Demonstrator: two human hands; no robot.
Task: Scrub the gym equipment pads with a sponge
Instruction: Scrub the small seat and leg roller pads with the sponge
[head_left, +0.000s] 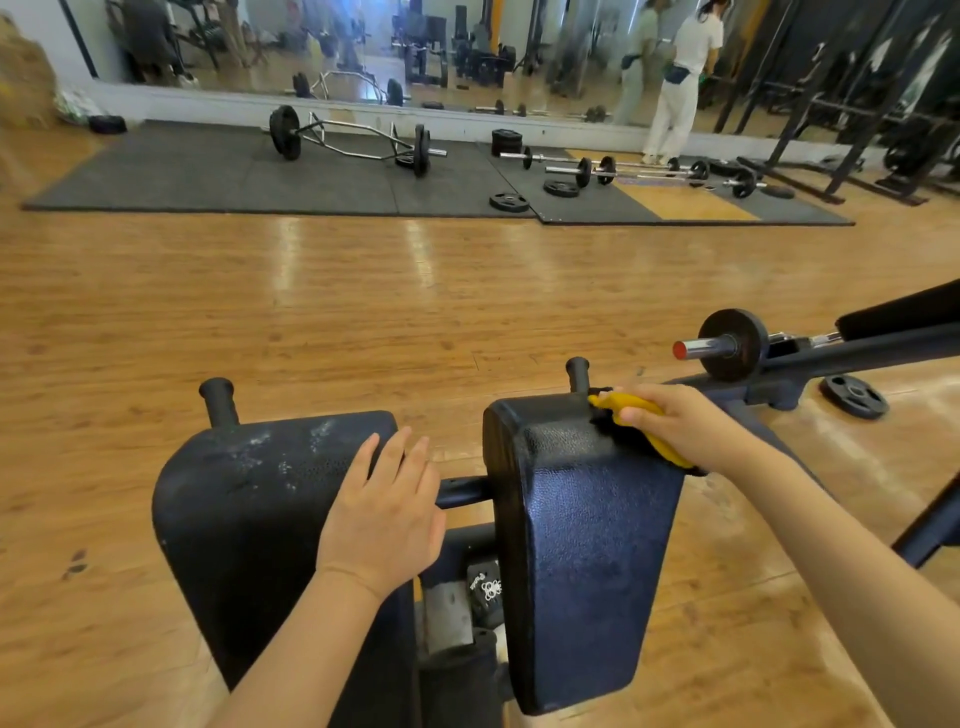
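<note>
The left pad (249, 519), streaked with whitish residue, is bearing the left hand (387, 512), fingers straight and together, resting flat. On the right pad (592, 530), the right hand (675, 423) is gripping the yellow sponge (631, 410) at the top right corner, fingers curled around it. The sponge is probably soft and light, best pinched across its back.

A hex trap bar (358, 140) loaded with plates lies on dark rubber mats (218, 176) beside several barbells (613, 169) and loose weight plates (509, 202). A wall mirror (363, 47) runs behind them, above a wooden floor (363, 312).
</note>
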